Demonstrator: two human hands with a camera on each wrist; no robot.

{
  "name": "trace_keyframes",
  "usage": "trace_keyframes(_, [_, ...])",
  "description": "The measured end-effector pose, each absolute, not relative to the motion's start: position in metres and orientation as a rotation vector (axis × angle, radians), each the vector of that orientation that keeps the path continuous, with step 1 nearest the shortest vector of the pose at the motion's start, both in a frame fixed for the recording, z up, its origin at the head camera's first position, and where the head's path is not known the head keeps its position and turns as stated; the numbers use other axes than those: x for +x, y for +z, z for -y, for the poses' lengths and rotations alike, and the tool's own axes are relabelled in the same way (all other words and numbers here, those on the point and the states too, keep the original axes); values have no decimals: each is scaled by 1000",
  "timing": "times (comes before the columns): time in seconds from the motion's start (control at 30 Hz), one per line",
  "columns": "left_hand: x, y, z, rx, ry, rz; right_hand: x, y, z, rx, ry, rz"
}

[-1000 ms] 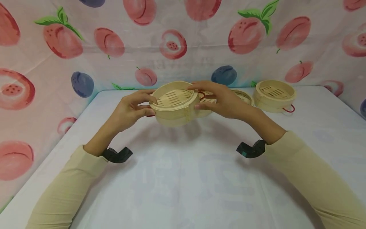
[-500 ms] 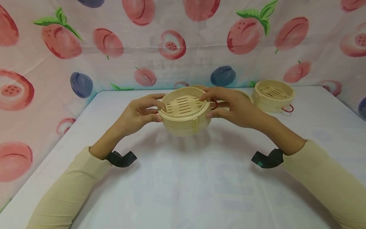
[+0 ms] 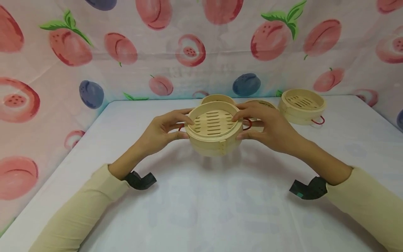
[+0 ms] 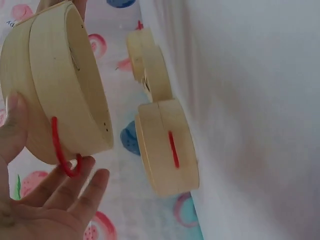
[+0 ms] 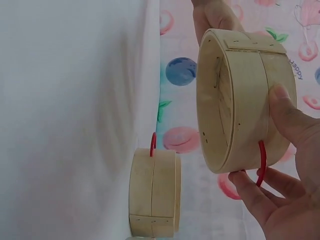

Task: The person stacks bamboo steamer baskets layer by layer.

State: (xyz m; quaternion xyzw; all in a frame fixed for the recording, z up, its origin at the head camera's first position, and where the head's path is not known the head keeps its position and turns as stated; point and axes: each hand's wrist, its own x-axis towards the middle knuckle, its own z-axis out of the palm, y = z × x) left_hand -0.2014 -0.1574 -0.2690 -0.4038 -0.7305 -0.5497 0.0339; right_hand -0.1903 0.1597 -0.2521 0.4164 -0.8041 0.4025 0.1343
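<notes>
A round bamboo steamer basket [image 3: 206, 147] with a slotted floor and red side handles is held above the white table, tilted a little towards me. On its left side my left hand [image 3: 170, 130] pinches the wall, thumb outside and a fingertip over the rim. Opposite, my right hand [image 3: 267, 127] holds the wall the same way, by the other red handle. In the left wrist view, the basket's [image 4: 60, 65] hollow underside faces the table, and the lower fingers lie near the red loop. The right wrist view shows the right thumb pressed on the basket's [image 5: 250, 105] side.
Behind the held basket stands another steamer basket [image 3: 217, 97], mostly hidden. A round piece with a woven-looking top [image 3: 263, 103] lies right of it, partly behind my right hand. A third steamer basket [image 3: 300, 117] with a red handle stands at the back right, near the fruit-print cloth [image 3: 220, 52].
Both hands have carried the steamer basket to the right and nearer to me, levelling its sideways slant. The basket behind it has come more into view.
</notes>
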Motion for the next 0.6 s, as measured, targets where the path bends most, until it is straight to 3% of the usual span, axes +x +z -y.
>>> trace_keyframes(0.6, [-193,-287,137,-1179,-1708,2336,-177,-284,-172,1172,1174,2339])
